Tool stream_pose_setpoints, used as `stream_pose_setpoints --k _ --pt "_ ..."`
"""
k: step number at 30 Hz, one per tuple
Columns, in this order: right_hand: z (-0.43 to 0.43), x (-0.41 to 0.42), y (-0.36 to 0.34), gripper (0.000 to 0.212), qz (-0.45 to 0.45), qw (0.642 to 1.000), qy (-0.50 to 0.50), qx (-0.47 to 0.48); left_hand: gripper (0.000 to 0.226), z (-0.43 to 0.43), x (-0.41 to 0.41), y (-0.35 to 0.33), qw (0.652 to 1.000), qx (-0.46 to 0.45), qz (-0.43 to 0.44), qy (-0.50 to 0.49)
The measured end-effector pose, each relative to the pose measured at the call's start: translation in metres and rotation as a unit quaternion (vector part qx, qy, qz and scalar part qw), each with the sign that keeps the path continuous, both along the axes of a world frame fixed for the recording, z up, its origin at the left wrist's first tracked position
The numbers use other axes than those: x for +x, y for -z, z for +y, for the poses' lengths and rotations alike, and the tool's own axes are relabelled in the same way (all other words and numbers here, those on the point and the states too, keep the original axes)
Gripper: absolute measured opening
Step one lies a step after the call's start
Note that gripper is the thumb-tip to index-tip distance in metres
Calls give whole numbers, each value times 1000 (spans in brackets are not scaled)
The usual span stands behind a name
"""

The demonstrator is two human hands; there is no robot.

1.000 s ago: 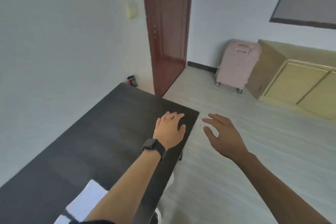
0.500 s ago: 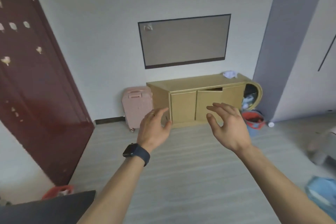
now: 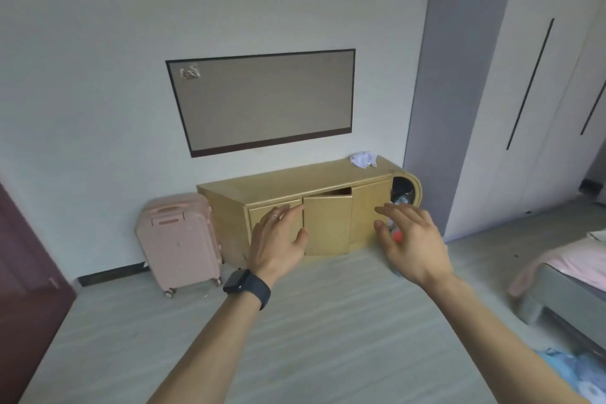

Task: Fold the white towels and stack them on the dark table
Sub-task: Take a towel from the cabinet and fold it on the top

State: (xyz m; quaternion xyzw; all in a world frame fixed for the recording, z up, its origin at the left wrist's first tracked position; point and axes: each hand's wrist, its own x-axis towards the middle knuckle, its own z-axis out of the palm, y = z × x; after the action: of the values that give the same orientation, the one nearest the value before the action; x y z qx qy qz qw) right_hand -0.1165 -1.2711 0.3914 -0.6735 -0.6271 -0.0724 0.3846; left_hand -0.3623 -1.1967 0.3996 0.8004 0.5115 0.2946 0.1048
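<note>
My left hand (image 3: 277, 236), with a dark watch on the wrist, is held out in mid-air, fingers relaxed and holding nothing. My right hand (image 3: 411, 241) hovers beside it, fingers spread and empty too. Both float above the floor, facing a yellow cabinet (image 3: 295, 188). A crumpled white cloth (image 3: 363, 160) lies on the cabinet's right end. The dark table and the folded towels are out of view.
A pink suitcase (image 3: 178, 239) stands left of the cabinet. A dark red door (image 3: 23, 289) is at the far left. A bed with pink bedding (image 3: 570, 272) sits at the right, a tall wardrobe (image 3: 524, 92) behind it. Blue fabric (image 3: 570, 374) lies at the lower right.
The view has swung right, away from the dark table, which has left the frame. The left hand lifted off the table; both hands now hang in the air before the cabinet.
</note>
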Motion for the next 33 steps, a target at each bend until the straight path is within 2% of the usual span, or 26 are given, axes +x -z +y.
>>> stream_pose_setpoints --k 7,12,17,27,33 --pt "130 76 -1 29 5 999 33 7 50 146 85 7 999 -12 19 31" --pt "222 138 14 48 12 999 36 -6 49 245 148 17 998 -26 24 44" --pt "328 213 25 34 28 998 23 -44 49 346 214 22 998 -35 35 37" --pt "538 313 30 32 50 997 -12 -61 50 542 296 18 998 -42 47 -20" --pt "673 348 64 33 37 995 -19 -88 49 676 328 51 998 -40 32 -29"
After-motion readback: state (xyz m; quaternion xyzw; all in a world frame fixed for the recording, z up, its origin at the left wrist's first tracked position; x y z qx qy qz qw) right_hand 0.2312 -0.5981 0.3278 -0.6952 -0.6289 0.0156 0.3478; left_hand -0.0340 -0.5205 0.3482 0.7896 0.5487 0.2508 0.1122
